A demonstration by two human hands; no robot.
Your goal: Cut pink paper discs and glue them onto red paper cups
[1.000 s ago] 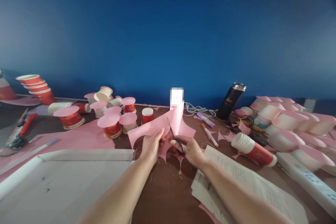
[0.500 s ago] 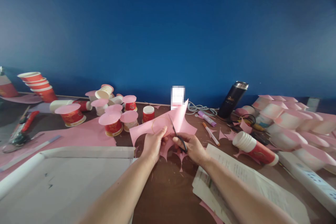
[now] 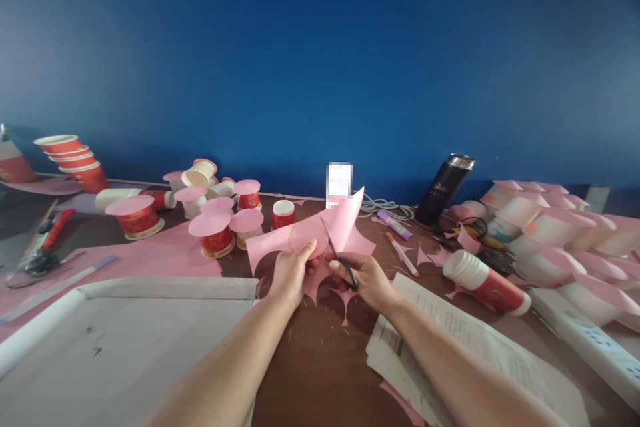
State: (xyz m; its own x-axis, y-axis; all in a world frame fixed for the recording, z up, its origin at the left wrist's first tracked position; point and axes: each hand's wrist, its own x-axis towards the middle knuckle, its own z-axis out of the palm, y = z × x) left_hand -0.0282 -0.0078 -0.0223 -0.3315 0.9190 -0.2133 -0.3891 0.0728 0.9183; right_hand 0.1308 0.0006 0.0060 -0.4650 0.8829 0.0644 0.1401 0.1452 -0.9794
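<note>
Brown tabletop: left hand [image 3: 291, 271] pinches pink paper sheet [image 3: 345, 223]; right hand [image 3: 367, 278] grips black-handled scissors [image 3: 340, 259], blades in the sheet. Flask [image 3: 443, 189] logo illegible.

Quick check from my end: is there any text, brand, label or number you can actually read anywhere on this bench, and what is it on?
No text can be read.
Black flask: gold mark, too small to read.
Red paper cups: gold print, blurred.
Printed sheets by the right hand: lines of text, too small.
Pink paper in the left hand: only a drawn circle.
</note>
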